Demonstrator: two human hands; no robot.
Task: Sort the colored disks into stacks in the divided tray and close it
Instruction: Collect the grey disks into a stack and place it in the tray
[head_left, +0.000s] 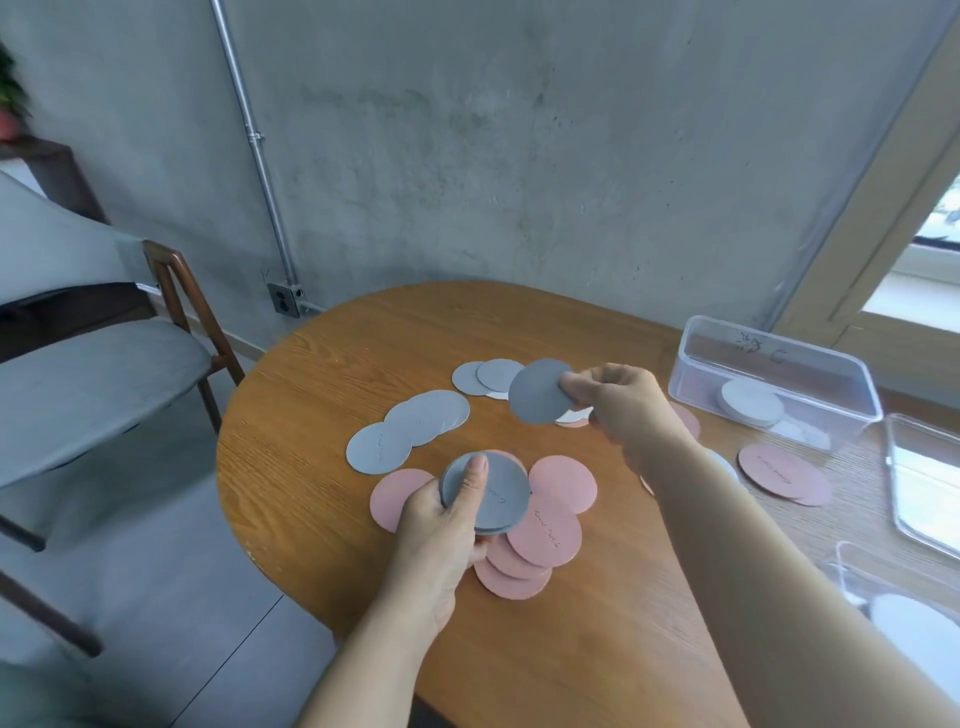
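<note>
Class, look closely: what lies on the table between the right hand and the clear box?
A pink disk, partly hidden behind the right hand, in front of the clear box; head view.

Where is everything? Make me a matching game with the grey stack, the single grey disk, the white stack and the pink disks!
Things:
1. grey stack
2. single grey disk
3. white stack
4. pink disks

Places:
A. inside the clear tray
B. pinched by the right hand
C. lying on the table
D. held in the left hand

Pairs: 1-D, 2-B, 3-A, 4-C
</note>
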